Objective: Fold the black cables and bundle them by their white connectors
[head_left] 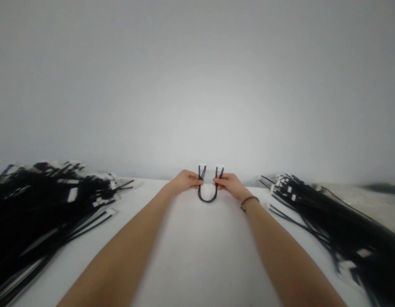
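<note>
A short black cable (pixel 207 200) with a white connector at each end hangs in a U shape in front of me. Near each connector its wires split apart in a V. My left hand (pixel 188 181) pinches the cable just below the left connector (pixel 202 165). On the other side my right hand (pixel 228 184) grips it below the right connector (pixel 220 166). Both connectors point upward, side by side and apart. A bracelet (pixel 248 201) circles my right wrist.
Left on the white table (pixel 210 260) lies a large heap of black cables (pixel 40 213) with white connectors. A long bundle of similar cables (pixel 331 217) lies at the right, beside pale, plastic-looking material (pixel 363 198). Behind rises a plain pale wall (pixel 197 85).
</note>
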Motion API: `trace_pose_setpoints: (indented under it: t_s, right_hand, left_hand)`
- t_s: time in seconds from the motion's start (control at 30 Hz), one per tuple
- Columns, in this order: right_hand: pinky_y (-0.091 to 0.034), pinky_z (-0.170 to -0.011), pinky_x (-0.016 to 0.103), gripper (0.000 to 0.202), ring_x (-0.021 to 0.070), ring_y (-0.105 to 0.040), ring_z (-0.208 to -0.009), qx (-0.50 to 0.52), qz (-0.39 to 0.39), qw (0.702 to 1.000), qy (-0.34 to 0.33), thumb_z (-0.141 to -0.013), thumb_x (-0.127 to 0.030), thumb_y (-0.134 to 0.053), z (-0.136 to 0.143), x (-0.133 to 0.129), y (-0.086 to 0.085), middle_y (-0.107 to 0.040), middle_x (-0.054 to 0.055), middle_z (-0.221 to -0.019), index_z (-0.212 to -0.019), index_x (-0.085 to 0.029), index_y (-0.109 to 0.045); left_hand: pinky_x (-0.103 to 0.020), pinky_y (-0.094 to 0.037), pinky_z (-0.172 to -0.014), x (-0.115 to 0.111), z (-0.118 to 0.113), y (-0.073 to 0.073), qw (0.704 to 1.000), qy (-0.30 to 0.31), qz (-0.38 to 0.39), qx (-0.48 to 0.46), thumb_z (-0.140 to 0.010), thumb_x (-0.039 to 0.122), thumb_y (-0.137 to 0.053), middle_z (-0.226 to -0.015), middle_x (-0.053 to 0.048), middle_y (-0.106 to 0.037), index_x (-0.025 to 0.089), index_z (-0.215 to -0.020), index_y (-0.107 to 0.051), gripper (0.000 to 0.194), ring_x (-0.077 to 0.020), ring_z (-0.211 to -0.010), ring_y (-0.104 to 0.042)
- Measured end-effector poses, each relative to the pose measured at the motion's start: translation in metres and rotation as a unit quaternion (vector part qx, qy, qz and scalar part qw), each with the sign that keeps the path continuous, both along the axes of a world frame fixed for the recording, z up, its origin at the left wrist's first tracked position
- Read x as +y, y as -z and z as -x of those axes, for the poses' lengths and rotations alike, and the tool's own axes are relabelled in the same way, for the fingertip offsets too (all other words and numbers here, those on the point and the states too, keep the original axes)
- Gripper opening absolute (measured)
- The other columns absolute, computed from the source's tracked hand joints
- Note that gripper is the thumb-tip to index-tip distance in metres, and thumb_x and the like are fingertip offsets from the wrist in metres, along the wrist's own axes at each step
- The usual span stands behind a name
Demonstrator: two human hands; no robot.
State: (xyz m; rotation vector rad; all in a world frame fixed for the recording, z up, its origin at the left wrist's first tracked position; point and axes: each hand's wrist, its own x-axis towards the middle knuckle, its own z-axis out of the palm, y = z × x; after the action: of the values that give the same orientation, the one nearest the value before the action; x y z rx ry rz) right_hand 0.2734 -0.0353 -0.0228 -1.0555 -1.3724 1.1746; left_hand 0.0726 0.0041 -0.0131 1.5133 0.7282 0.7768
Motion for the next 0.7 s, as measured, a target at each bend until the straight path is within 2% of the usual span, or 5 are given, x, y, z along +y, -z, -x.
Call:
trace_pose_setpoints:
  t_s: [0.13,0.27,0.7]
  right_hand:
    - [-0.042,-0.049,0.021,0.028,0.007,-0.049,-0.047,-0.058,-0.015,0.998,0.001,-0.054,-0.034,-0.069,0.006,-0.0024,-0.0028,-0.058,0.002,-0.055,-0.066,-0.01,-0.063]
    - [-0.043,-0.051,0.022,0.03,0.0075,-0.051,-0.048,-0.053,-0.006,0.999,0.011,-0.053,-0.033,-0.07,0.005,-0.0019,-0.0021,-0.058,0.002,-0.056,-0.071,-0.009,-0.064]
    - [-0.044,-0.052,0.022,0.028,0.0077,-0.05,-0.049,-0.068,-0.02,0.998,-0.002,-0.054,-0.032,-0.07,0.0046,-0.0033,-0.0041,-0.059,0.003,-0.058,-0.071,-0.01,-0.064]
  left_hand:
    - [-0.028,-0.047,-0.069,-0.0022,-0.0028,0.0016,0.999,-0.002,-0.035,0.031,-0.051,0.026,-0.072,-0.066,-0.006,-0.063,0.009,-0.066,-0.062,0.025,-0.0142,-0.064,-0.059]
    - [-0.028,-0.047,-0.07,-0.0006,-0.0009,0.0029,0.999,-0.018,-0.038,0.034,-0.05,0.027,-0.072,-0.064,-0.006,-0.062,0.01,-0.065,-0.062,0.025,-0.0142,-0.064,-0.059]
    - [-0.029,-0.046,-0.069,0.0032,0.0006,0.0043,0.998,-0.008,-0.043,0.049,-0.048,0.03,-0.073,-0.061,-0.005,-0.061,0.01,-0.063,-0.061,0.028,-0.0148,-0.064,-0.058]
